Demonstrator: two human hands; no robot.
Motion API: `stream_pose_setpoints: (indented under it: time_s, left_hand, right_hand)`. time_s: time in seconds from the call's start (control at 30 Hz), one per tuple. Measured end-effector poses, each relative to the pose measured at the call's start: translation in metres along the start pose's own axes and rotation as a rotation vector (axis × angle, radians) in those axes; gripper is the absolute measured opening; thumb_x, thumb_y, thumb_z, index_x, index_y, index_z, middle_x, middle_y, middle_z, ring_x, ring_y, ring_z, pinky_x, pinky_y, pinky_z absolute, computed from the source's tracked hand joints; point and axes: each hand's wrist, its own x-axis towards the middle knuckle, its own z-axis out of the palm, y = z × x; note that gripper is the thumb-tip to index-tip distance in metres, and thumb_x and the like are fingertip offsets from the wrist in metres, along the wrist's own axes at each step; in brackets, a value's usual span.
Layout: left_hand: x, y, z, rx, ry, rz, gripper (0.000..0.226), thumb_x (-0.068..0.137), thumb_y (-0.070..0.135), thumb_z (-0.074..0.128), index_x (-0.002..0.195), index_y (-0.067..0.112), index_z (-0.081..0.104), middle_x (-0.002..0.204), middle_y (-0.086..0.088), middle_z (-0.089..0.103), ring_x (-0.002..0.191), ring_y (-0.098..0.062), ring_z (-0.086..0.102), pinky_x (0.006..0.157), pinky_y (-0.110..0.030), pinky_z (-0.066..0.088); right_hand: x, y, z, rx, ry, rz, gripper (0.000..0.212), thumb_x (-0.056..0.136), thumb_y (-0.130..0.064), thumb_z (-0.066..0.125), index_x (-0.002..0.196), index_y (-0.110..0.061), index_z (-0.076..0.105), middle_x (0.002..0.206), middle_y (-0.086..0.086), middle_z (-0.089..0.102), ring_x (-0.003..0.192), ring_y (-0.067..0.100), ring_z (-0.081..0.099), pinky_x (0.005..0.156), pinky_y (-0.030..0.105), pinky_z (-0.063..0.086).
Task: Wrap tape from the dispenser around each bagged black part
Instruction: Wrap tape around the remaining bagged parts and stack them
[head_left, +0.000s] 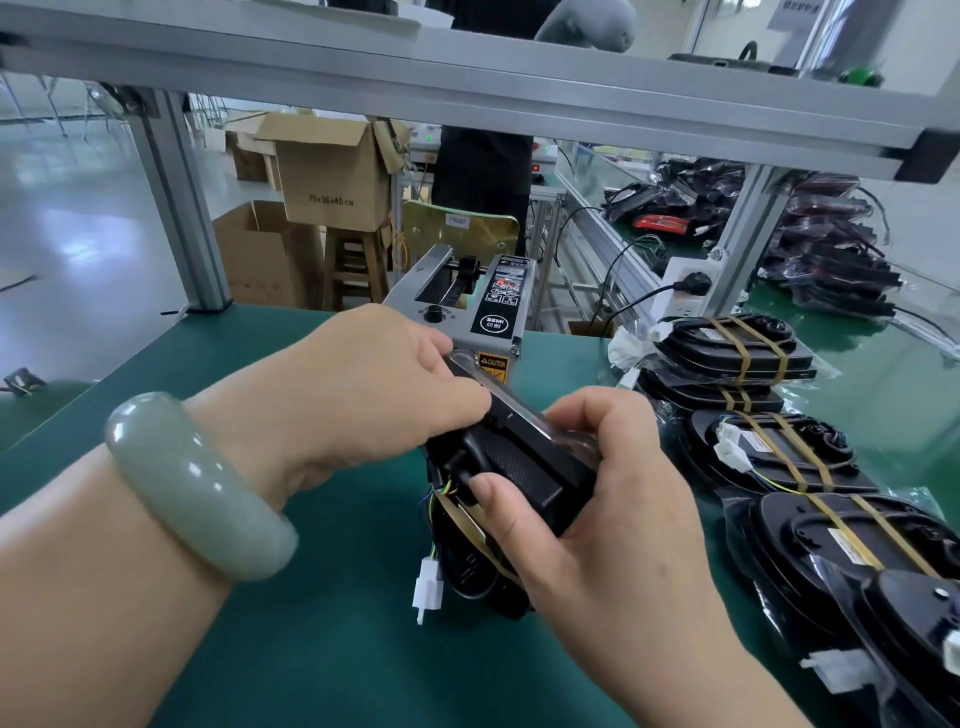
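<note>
Both my hands hold one bagged black part (524, 462) on edge above the green mat, just in front of the grey tape dispenser (467, 306). My left hand (363, 389), with a jade bangle on the wrist, pinches the part's upper end right at the dispenser's mouth. From the right side my right hand (597, 493) grips the part, thumb pressed on its black face. A brown tape strip (467, 525) crosses the part's lower half. Coloured wires and a white connector (428, 590) hang below it.
A row of taped bagged parts (769, 457) lies along the right of the green mat (311, 623). More bagged parts (831, 260) are piled far right. A power strip (685, 291) sits behind the dispenser. An aluminium frame post (182, 208), cardboard boxes (332, 171), a stool and a standing person are beyond the table.
</note>
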Motion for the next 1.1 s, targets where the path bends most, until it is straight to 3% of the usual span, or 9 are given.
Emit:
stream_pose_setpoints:
  time_s: [0.1, 0.2, 0.23, 0.4, 0.53, 0.67, 0.73, 0.83, 1.1]
  left_hand:
    - [0.001, -0.0024, 0.003, -0.068, -0.007, -0.029, 0.026, 0.07, 0.03, 0.067, 0.064, 0.005, 0.072, 0.083, 0.018, 0.067, 0.081, 0.029, 0.046, 0.068, -0.001, 0.032]
    - [0.0015, -0.0059, 0.0061, -0.127, 0.011, -0.053, 0.024, 0.072, 0.023, 0.068, 0.059, 0.003, 0.066, 0.086, 0.002, 0.071, 0.078, 0.003, 0.055, 0.066, -0.013, 0.035]
    - [0.0012, -0.0068, 0.0068, -0.138, 0.016, -0.05, 0.024, 0.072, 0.023, 0.068, 0.057, 0.004, 0.065, 0.087, 0.001, 0.072, 0.08, 0.003, 0.056, 0.066, -0.012, 0.036]
    - [-0.0039, -0.0066, 0.0043, -0.055, 0.006, 0.092, 0.022, 0.071, 0.027, 0.062, 0.062, 0.008, 0.071, 0.086, 0.033, 0.063, 0.092, 0.039, 0.036, 0.065, 0.011, 0.024]
    - [-0.0056, -0.0058, 0.0021, -0.092, 0.006, 0.139, 0.028, 0.068, 0.031, 0.059, 0.065, 0.006, 0.071, 0.089, 0.034, 0.06, 0.096, 0.036, 0.038, 0.065, 0.011, 0.026]
    - [-0.0053, -0.0056, -0.0005, -0.361, -0.036, 0.043, 0.023, 0.066, 0.029, 0.064, 0.058, 0.009, 0.071, 0.093, 0.021, 0.069, 0.1, 0.025, 0.049, 0.073, -0.005, 0.043]
    - [-0.0054, -0.005, -0.0012, -0.378, -0.056, 0.045, 0.022, 0.066, 0.028, 0.065, 0.06, 0.008, 0.071, 0.093, 0.02, 0.07, 0.103, 0.025, 0.048, 0.07, -0.005, 0.046]
    - [-0.0049, -0.0044, 0.0008, -0.342, -0.058, 0.064, 0.026, 0.066, 0.028, 0.063, 0.065, 0.003, 0.07, 0.089, 0.026, 0.067, 0.101, 0.029, 0.045, 0.066, 0.004, 0.04]
    - [-0.0025, -0.0071, 0.0081, -0.23, -0.013, 0.06, 0.028, 0.069, 0.025, 0.061, 0.061, -0.002, 0.063, 0.087, 0.024, 0.067, 0.096, 0.035, 0.041, 0.076, -0.007, 0.031]
  right_hand:
    - [0.0005, -0.0011, 0.0001, -0.01, 0.005, -0.002, 0.042, 0.067, -0.051, 0.066, 0.095, -0.038, 0.036, 0.083, -0.022, 0.054, 0.085, 0.0, 0.053, 0.07, 0.012, 0.042]
    - [0.0015, -0.0024, 0.0003, -0.017, -0.002, -0.005, 0.041, 0.067, -0.051, 0.065, 0.093, -0.045, 0.033, 0.083, -0.02, 0.054, 0.083, 0.001, 0.053, 0.07, 0.013, 0.043]
    - [0.0016, -0.0025, 0.0004, -0.017, -0.005, -0.003, 0.042, 0.067, -0.051, 0.065, 0.093, -0.045, 0.033, 0.083, -0.02, 0.054, 0.084, 0.001, 0.053, 0.07, 0.014, 0.043]
    - [0.002, -0.0028, 0.001, -0.008, -0.016, -0.004, 0.043, 0.067, -0.051, 0.066, 0.094, -0.046, 0.033, 0.084, -0.021, 0.056, 0.085, 0.0, 0.054, 0.07, 0.012, 0.043]
    - [0.0025, -0.0028, 0.0007, 0.006, -0.027, -0.003, 0.044, 0.066, -0.051, 0.067, 0.094, -0.046, 0.033, 0.087, -0.02, 0.058, 0.086, 0.002, 0.055, 0.071, 0.013, 0.043]
    - [0.0028, -0.0011, -0.0016, 0.038, -0.023, 0.014, 0.045, 0.066, -0.051, 0.068, 0.096, -0.044, 0.036, 0.088, -0.023, 0.057, 0.086, -0.001, 0.056, 0.07, 0.011, 0.043]
    - [0.0042, -0.0007, -0.0022, 0.045, -0.016, 0.003, 0.045, 0.066, -0.049, 0.069, 0.097, -0.047, 0.036, 0.091, -0.022, 0.057, 0.087, 0.0, 0.057, 0.071, 0.012, 0.044]
    - [0.0059, -0.0014, -0.0026, 0.054, -0.016, -0.012, 0.047, 0.067, -0.047, 0.07, 0.1, -0.048, 0.037, 0.094, -0.024, 0.057, 0.088, 0.0, 0.057, 0.072, 0.01, 0.043]
    - [0.0068, -0.0002, -0.0024, 0.068, -0.004, -0.067, 0.047, 0.07, -0.039, 0.071, 0.106, -0.045, 0.041, 0.1, -0.022, 0.055, 0.092, 0.003, 0.057, 0.077, 0.016, 0.044]
